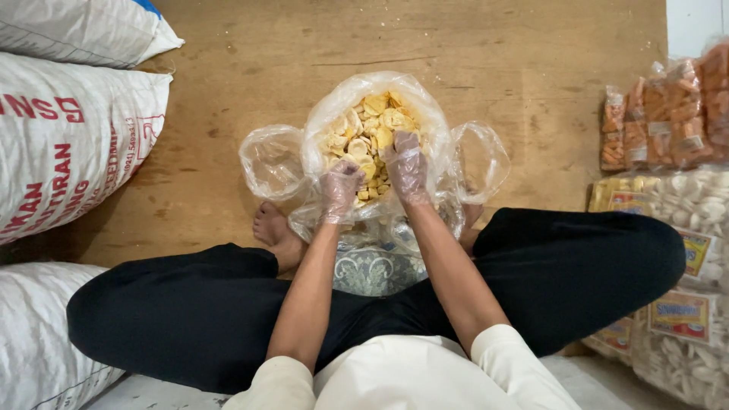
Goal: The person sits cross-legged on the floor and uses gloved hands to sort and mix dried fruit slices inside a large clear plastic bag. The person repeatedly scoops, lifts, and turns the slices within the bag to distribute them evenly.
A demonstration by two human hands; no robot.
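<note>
The big clear plastic bag point(372, 114) of yellow crackers point(376, 125) stands open on the wooden floor point(531, 68), about midway between its left and right edges and right in front of the person's crossed legs point(190, 311). Both hands are down in its mouth, each in a thin clear glove, so the step in hand looks like scooping or gathering crackers from the heap. The left hand point(340, 188) sits at the near rim, fingers curled loosely around a few pieces; how firmly it grips I cannot tell. The right hand point(406, 165) reaches a little deeper, fingers half open and pressed onto the pile, touching crackers rather than clearly holding any. A lift would call for closing gently, since such pieces likely crumble. White sacks point(68, 137) line the left edge, packed snack bags point(668, 121) the right.
</note>
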